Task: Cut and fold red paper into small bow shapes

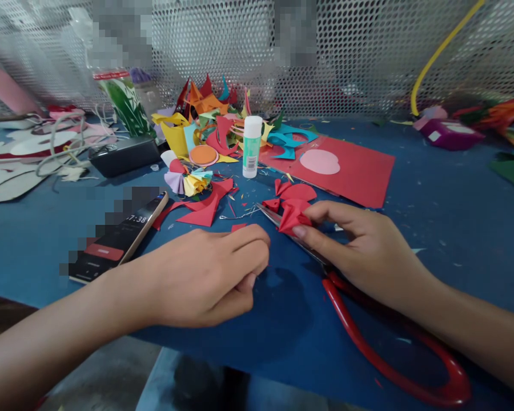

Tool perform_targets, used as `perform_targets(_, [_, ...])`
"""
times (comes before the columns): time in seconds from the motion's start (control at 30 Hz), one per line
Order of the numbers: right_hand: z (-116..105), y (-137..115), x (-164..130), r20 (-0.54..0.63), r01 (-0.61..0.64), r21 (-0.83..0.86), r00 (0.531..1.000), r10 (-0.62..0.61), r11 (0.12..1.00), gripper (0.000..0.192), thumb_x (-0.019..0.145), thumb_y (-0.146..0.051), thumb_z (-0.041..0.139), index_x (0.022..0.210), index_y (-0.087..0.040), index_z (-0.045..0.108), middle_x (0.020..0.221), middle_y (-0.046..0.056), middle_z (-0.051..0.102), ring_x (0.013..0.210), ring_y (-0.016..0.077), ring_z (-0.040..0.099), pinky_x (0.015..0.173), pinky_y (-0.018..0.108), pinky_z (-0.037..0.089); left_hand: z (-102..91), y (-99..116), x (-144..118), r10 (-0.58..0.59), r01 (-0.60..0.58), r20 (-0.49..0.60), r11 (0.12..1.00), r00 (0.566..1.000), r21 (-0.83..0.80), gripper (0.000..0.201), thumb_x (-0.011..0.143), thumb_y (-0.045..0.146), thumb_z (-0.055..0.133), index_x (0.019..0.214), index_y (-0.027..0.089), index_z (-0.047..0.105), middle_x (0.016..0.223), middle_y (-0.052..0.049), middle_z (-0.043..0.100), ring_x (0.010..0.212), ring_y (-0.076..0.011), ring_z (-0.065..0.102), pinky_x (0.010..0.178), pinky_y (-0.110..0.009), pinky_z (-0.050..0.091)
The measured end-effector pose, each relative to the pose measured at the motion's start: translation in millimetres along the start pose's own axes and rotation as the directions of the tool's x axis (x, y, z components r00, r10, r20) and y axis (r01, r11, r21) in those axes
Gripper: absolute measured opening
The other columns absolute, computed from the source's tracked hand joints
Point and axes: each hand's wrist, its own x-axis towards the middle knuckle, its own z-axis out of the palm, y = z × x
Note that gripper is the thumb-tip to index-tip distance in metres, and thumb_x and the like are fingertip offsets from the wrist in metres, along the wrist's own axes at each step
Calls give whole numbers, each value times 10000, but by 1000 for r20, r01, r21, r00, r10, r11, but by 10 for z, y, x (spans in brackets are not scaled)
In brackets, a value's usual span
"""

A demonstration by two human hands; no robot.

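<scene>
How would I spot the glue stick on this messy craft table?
Start at the blue table and find the large red paper sheet past the right hand. Just left of its corner stands the glue stick, in front of the colourful scrap pile. It is the only upright white tube with a green label.

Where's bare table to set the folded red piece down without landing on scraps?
Bare blue table lies right of the red sheet, beyond the right hand. Another patch sits left of the phone. Crowded: the scrap pile around the glue stick, and the scissors under the right hand.
</scene>
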Motion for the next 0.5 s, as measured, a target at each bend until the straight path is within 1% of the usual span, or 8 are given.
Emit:
perform_targets(0.1, [2,-17,4,9,-9,28,1000,9,1000,111,829,-276,553,733,-225,578,653,-30,588,570,120,532,522,236,393,-22,-5,-25,40,-41,-30,999,999,-33,107,765,137,362,717,176,449,955,-43,553,604,-114,502,560,-249,409])
perform_targets(0.17, [0,-27,5,16,-18,40,1000,17,999,123,832,-282,549,727,-224,576,636,-33,577,562,116,529,503,232,383,-27,-22,-43,49,-52,-84,998,995,-26,124,760,141,354,670,176,432,894,-32,552,560,-103,472,540,-247,393])
perform_targets(0.2, [-2,-32,6,17,-22,47,1000,21,999,131,834,-286,547,723,-222,574,625,-33,568,559,114,526,494,230,379,-34,-33,-52,35,-36,-123,999,992,-6,137,773,145,351,672,174,439,877,-29,553,559,-100,471,533,-243,386])
perform_targets(0.27, [-6,-39,8,17,-30,53,999,29,998,142,836,-296,543,721,-219,573,614,-32,559,554,113,523,482,230,377,-71,-56,-67,-43,57,-209,997,977,58,166,820,159,346,714,164,474,876,-33,565,612,-106,508,549,-236,387])
perform_targets(0.33, [-8,-43,10,7,-33,51,999,33,998,143,835,-295,542,721,-216,575,616,-29,564,551,117,525,477,233,382,-151,-86,-78,-132,171,-279,978,951,118,210,870,195,336,762,153,511,906,-44,581,702,-122,551,604,-236,405])
perform_targets(0.4, [-7,-44,9,-4,-28,47,1000,28,999,134,833,-289,541,726,-217,579,633,-25,579,560,123,535,479,237,391,-272,-134,-78,-202,259,-310,954,929,153,270,898,254,338,761,149,545,909,-47,595,762,-137,575,661,-244,420])
perform_targets(0.5, [0,-42,3,-12,-9,46,1000,10,999,130,831,-291,540,729,-221,577,655,-19,594,580,132,551,493,244,410,-477,-246,-41,-297,362,-342,921,892,145,318,877,338,421,682,154,591,811,-34,618,759,-158,594,706,-276,435])
